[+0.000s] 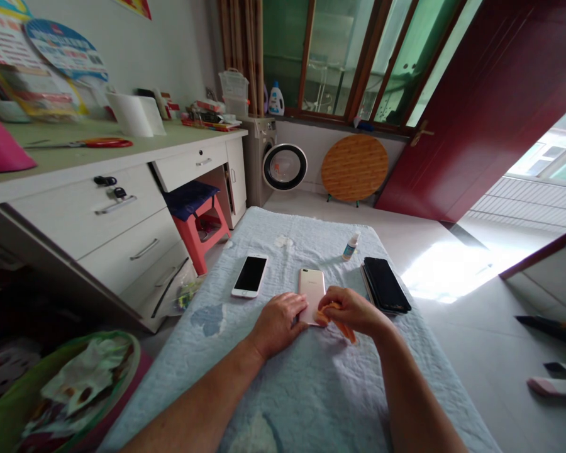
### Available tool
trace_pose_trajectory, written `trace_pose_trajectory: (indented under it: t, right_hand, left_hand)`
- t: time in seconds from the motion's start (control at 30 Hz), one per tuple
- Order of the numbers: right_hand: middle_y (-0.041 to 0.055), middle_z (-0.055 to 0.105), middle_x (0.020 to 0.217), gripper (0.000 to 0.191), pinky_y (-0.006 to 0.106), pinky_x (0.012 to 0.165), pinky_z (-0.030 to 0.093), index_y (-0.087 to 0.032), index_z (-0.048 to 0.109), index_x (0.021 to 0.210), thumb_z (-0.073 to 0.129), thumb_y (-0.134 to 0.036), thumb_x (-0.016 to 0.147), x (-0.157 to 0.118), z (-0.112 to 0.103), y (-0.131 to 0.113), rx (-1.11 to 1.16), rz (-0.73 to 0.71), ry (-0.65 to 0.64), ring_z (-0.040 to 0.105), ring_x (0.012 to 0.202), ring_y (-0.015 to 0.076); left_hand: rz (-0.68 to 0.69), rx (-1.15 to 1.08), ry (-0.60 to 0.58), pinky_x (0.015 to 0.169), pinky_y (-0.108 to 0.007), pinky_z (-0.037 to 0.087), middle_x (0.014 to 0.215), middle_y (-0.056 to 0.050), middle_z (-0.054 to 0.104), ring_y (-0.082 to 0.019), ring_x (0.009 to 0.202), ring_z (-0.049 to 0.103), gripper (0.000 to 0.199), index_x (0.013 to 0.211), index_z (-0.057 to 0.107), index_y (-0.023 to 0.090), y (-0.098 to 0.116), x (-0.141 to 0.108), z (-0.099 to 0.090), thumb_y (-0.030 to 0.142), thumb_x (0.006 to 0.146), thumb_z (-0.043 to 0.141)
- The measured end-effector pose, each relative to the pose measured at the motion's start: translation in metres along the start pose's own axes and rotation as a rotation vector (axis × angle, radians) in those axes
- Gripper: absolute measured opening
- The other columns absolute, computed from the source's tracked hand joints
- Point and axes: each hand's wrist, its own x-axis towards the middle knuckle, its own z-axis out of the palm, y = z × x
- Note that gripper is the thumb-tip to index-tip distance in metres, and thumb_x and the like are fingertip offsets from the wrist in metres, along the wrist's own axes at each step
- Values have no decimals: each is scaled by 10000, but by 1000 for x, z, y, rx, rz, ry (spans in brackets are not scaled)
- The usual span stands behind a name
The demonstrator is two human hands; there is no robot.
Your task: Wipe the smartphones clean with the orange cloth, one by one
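Observation:
A rose-gold smartphone (312, 283) lies face down on the pale blue quilted cover. Along its left edge and lower corner, my left hand (279, 323) grips it with fingers and thumb. My right hand (353, 308) is closed on an orange cloth (347, 332), pressed against the phone's lower right part. Part of the cloth hangs out below the fingers. To the left rests a white smartphone (251, 274) with its dark screen up. A small spray bottle (350, 246) stands upright behind my right hand. Farther right is a stack of dark devices (387, 284).
The covered surface (273, 402) has a desk (117, 226) with drawers on its left. A pink stool (200, 233) stands under the desk, and a filled waste bin (136, 358) sits at lower left. Beyond are an open-doored washing machine (258, 141) and a round wooden board (355, 167).

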Motion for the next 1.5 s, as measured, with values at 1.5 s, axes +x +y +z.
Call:
trace_pose_trajectory:
  t: [1.5]
  right_hand:
    - [68, 725, 909, 293, 223, 692, 419, -195, 749, 925, 504, -152, 770, 112, -19, 37, -512, 340, 120, 639, 850, 178]
  left_hand:
    - [-41, -2, -5, 968, -409, 437, 1231, -58, 642, -267, 1081, 569, 359, 1115, 653, 203, 6, 1, -5, 339, 786, 701]
